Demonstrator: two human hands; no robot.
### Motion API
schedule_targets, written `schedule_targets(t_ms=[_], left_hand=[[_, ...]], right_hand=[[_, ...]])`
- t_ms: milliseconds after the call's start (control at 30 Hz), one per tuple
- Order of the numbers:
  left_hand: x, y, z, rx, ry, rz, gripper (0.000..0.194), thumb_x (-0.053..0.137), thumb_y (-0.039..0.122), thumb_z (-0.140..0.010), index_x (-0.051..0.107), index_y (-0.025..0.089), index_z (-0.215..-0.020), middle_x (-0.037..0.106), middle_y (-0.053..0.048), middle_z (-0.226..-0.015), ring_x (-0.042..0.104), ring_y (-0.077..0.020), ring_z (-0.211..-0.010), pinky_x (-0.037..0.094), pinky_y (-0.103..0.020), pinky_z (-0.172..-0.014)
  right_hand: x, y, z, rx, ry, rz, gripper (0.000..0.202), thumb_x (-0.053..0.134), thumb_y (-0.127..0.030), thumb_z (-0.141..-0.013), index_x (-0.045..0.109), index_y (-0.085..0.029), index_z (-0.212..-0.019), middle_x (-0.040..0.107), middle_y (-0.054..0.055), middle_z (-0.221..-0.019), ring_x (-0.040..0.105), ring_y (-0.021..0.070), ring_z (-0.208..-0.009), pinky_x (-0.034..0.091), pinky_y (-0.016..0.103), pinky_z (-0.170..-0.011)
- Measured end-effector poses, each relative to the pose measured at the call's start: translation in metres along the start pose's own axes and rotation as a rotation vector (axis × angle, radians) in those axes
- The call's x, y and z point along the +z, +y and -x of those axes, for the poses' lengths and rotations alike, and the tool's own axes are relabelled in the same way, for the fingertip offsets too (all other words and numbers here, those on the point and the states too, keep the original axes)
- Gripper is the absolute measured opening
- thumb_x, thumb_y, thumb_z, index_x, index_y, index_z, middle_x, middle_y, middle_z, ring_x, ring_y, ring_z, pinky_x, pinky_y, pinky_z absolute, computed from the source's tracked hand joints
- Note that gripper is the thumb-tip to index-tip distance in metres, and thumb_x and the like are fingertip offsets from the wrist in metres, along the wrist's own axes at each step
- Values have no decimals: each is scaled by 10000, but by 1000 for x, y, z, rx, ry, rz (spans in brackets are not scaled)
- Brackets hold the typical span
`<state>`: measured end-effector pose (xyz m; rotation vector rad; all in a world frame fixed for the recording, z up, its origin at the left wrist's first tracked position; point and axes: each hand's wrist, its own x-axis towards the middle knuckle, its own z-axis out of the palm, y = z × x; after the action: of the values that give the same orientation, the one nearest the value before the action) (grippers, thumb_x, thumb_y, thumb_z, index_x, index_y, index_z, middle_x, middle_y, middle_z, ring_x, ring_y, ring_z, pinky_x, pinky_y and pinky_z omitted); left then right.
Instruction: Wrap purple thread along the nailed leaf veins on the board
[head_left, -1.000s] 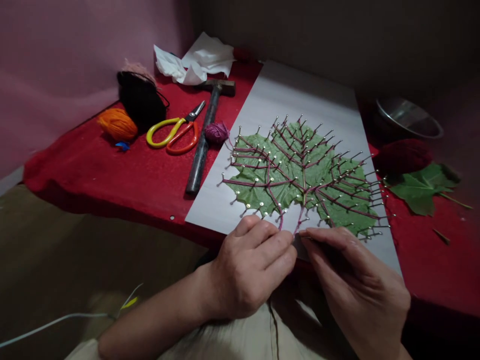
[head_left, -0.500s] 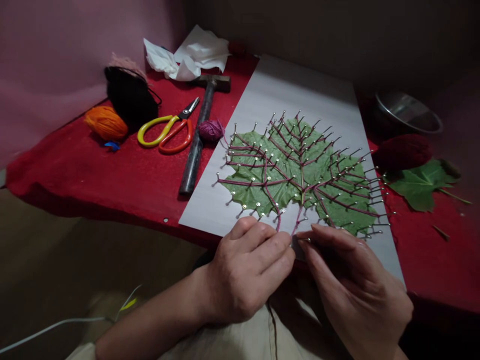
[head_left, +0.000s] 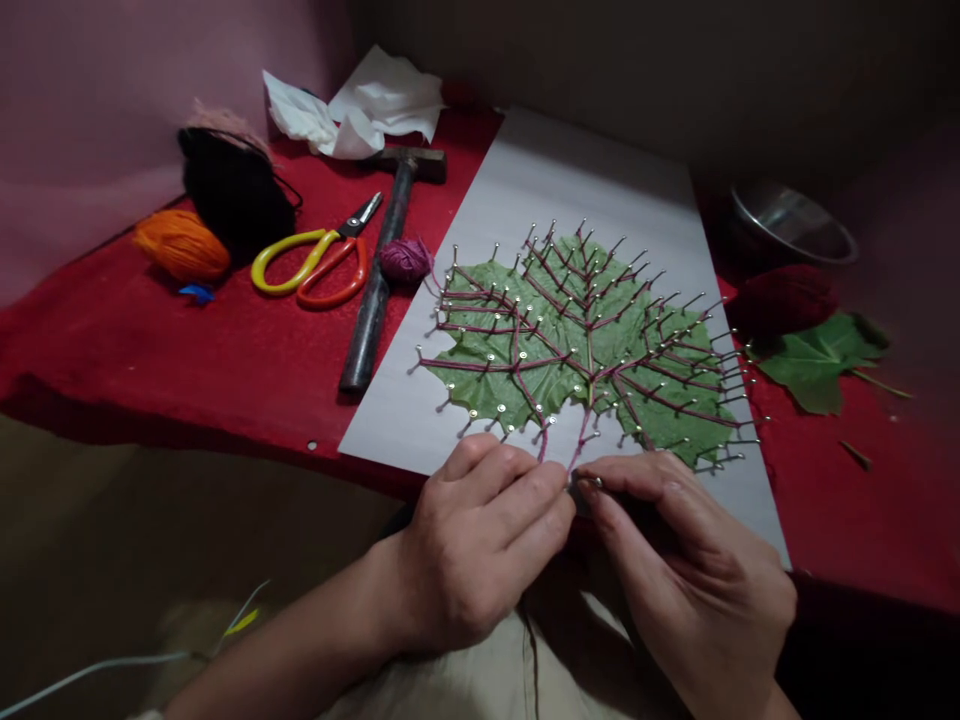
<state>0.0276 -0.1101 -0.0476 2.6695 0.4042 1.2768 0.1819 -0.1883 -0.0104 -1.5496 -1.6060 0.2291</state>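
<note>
Here, right hand (head_left: 690, 560) pinches small nail (head_left: 598, 483); left hand (head_left: 487, 535) curls palm-down, cannot tell whether gripping; yarn-laced leaf (head_left: 559, 312) lies just beyond both, midrib (head_left: 590, 352) running toward gap between them.

"Where are the person's hands?"

"The left hand (head_left: 487, 540) curls at the near edge of a white board (head_left: 592, 165), purple thread (head_left: 583, 425) running down towards it; its grip is hidden. The right hand (head_left: 697, 560) pinches a nail (head_left: 596, 483) close beside."

"And the board?"

"It carries a green leaf (head_left: 559, 325) bristling with threaded nails."

"To its left?"

"Purple yarn (head_left: 405, 260) against a hammer (head_left: 364, 335), then scissors (head_left: 291, 285), on the red worktop (head_left: 225, 355)."
</note>
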Motion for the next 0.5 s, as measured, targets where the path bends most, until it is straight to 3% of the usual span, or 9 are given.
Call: schedule_targets(t_ms=[300,500], left_hand=[[0,1,-1,5,-4,-5,230,432,118,-911,659,86,-932,708,-102,-980,574,-193,-814,383,-374,-742],[0,1,0,3,10,-8,224,435,125,-910,654,83,-930,706,-109,-977,575,-194,-810,388,-376,-739]], right_hand=[[-1,-1,7,24,62,21,191,590,-20,-836,600,-185,-932,623,5,-819,572,117,-785,463,276,-727],[0,-4,5,42,33,111,140,572,-56,-868,603,-184,-917,614,0,-820,570,94,-775,456,237,-725]])
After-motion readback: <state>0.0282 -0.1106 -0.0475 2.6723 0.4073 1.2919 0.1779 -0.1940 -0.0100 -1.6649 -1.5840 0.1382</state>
